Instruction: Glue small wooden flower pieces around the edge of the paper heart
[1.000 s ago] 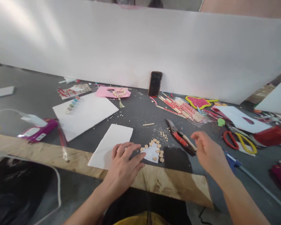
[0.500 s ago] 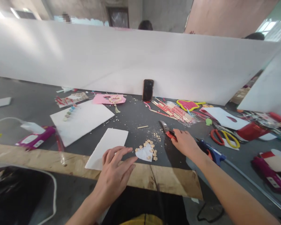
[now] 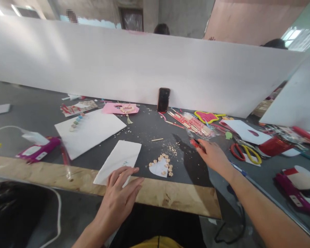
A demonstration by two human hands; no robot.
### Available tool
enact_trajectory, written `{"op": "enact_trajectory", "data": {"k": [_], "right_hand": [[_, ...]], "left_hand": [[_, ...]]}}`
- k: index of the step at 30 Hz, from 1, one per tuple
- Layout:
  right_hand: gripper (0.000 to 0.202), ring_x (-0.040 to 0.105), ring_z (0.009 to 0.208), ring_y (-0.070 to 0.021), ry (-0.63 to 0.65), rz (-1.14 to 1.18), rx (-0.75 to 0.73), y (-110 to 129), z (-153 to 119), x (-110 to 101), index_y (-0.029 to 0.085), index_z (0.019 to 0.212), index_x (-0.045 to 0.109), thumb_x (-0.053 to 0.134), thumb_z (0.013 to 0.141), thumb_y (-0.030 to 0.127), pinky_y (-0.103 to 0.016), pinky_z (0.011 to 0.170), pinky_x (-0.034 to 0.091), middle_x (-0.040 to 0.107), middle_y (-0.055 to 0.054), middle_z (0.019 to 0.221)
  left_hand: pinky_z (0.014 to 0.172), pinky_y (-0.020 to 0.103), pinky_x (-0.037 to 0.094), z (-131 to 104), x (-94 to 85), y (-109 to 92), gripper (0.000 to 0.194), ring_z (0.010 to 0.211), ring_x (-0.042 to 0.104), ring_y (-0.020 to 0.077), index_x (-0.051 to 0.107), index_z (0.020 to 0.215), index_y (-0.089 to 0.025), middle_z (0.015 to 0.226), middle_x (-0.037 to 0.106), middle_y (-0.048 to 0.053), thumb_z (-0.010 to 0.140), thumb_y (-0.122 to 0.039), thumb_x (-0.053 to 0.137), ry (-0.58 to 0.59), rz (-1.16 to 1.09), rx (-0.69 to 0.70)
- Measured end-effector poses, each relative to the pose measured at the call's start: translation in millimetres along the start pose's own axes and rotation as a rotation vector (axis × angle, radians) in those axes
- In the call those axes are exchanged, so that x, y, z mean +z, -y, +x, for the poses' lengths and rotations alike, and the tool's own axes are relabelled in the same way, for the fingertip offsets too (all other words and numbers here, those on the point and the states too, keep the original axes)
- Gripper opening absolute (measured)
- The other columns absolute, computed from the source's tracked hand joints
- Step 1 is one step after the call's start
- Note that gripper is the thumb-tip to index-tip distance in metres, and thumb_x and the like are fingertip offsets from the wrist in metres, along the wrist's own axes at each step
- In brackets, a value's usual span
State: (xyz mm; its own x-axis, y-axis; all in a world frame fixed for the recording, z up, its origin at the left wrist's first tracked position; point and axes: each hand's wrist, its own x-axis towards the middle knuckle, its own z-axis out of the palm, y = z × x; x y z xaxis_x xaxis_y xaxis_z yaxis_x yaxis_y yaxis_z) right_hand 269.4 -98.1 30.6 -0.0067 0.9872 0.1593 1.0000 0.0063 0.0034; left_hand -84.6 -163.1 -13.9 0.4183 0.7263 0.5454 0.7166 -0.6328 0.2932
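My right hand (image 3: 213,155) is closed round the red handles of a pair of pruning shears (image 3: 195,142), raised over the right middle of the table; their blades are blurred. My left hand (image 3: 124,187) has its fingers apart and holds nothing. It is over the lower right corner of a white board (image 3: 121,155) with a small green mark. Between my hands lies a white heart-shaped piece (image 3: 157,168), edged along its top and right side with small beige bits (image 3: 170,168). Beige crumbs (image 3: 173,149) and a short thin stick (image 3: 157,140) lie behind it.
A phone (image 3: 163,99) leans against the white partition (image 3: 134,65). Packed red-and-beige sticks (image 3: 196,124) lie at back right, near red-and-yellow-handled scissors (image 3: 245,154) and a red can (image 3: 272,144). Left are a large white sheet (image 3: 98,131) and a purple device (image 3: 41,151).
My right hand has lifted the shears and moved them slightly right. My left hand has drawn back left and down, away from the heart, uncovering the green mark on the board.
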Motion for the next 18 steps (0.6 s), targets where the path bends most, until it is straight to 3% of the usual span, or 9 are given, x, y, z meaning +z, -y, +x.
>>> {"op": "enact_trajectory", "data": {"k": [8,18], "right_hand": [[0.038,0.061,0.097,-0.0290,-0.068,-0.024,0.172,-25,62,-21,0.012,0.123,0.052,0.039,0.091,0.030,-0.036,0.079,0.043,0.067,-0.016,0.105],[0.033,0.059,0.099,-0.0200,0.035,-0.060,0.221,-33,69,7,0.017,0.117,0.054,0.054,0.091,0.035,-0.042,0.085,0.050,0.058,-0.008,0.116]], "left_hand": [[0.091,0.048,0.042,-12,-4.7,7,0.025,0.113,0.045,0.0272,0.063,0.103,-0.023,0.120,0.053,0.008,0.085,-0.010,0.054,-0.044,-0.004,0.002],[0.092,0.045,0.045,-12,-2.2,14,0.030,0.113,0.048,0.0256,0.061,0.108,-0.024,0.120,0.053,0.008,0.084,-0.008,0.055,-0.055,0.001,0.039]]}}
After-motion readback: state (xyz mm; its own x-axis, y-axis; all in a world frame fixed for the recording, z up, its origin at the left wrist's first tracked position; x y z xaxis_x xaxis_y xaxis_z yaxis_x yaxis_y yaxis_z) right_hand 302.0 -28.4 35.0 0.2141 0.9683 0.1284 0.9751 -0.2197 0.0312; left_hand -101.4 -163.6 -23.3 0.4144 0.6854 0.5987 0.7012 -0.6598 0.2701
